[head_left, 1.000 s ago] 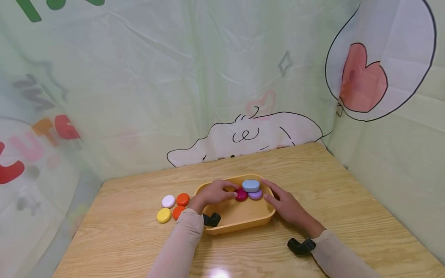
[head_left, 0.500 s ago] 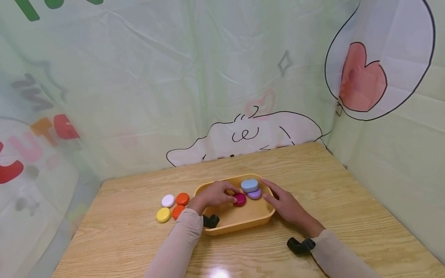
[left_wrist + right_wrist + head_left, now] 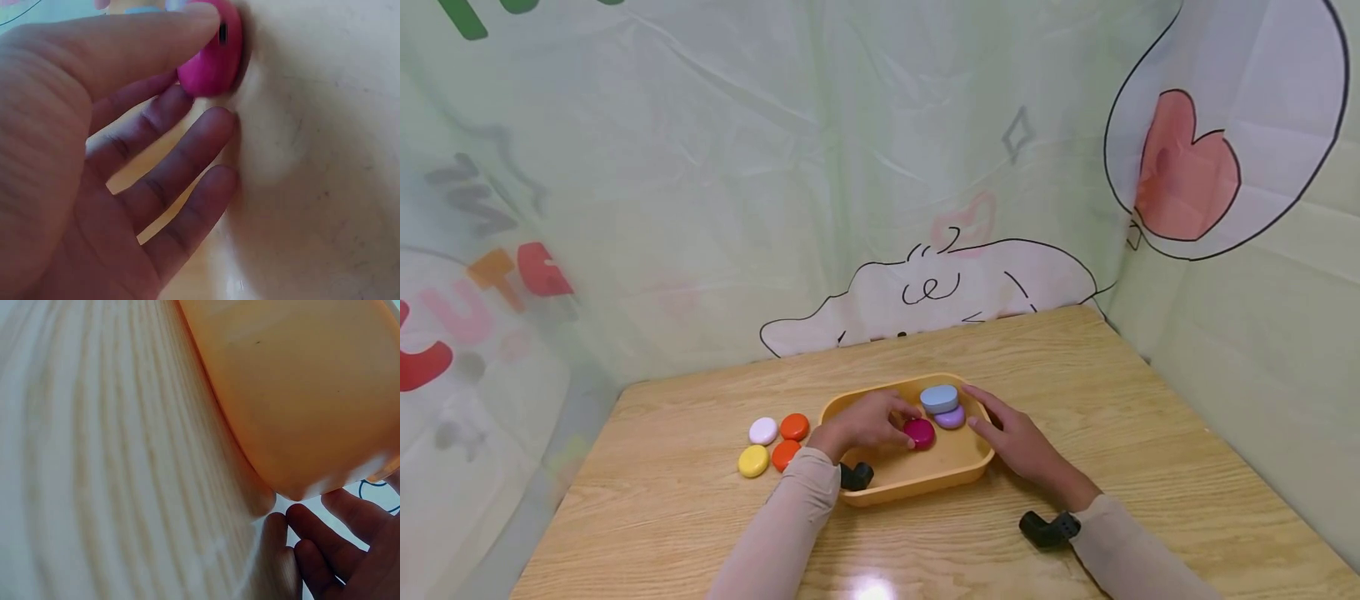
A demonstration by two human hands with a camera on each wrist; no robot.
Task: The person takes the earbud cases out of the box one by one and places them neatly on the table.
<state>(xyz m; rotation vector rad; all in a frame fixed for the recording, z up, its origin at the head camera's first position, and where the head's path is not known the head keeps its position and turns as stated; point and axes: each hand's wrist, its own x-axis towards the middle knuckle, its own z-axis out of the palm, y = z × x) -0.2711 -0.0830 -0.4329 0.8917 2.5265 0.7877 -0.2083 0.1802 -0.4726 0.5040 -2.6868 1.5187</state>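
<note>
- Left hand [image 3: 872,419]: fingers bent, thumb and fingertips pinching one piece; grip narrow, the other fingers loosely fanned in the left wrist view.
- Glossy magenta round piece with rounded edges [image 3: 919,434]: held in that pinch, inside the tray about its middle; a small dark slot shows in its side. Whether it touches the floor of the tray cannot be told.
- Yellow-orange, smooth, rounded rectangular tray [image 3: 925,483]: on the table, between the hands, left forearm crossing its left end.
- Right hand [image 3: 1018,442]: grip wide, fingers extended and thumb apart, fingertips at the right end of the tray.
- Glossy purple round piece [image 3: 951,419]: in the tray, far right part, beyond and right of the magenta piece.
- Light blue oblong piece with rounded ends [image 3: 939,398]: in the tray, lying partly over the purple piece.
- Pale lilac round piece [image 3: 763,431]: on the table, left of the tray, far left of a group of four.
- Yellow round piece [image 3: 753,461]: same group, near left.
- Orange-red round pieces, two: one far right [image 3: 794,427], one near right [image 3: 786,455], the latter partly behind the left sleeve.
- Beige long sleeves: left [image 3: 793,508], right [image 3: 1131,546].
- Black wrist devices: left [image 3: 857,477], right [image 3: 1048,531].
- Light wood-grain table [image 3: 1075,358].
- Pale green printed cloth backdrop [image 3: 737,167]: beyond the table.
</note>
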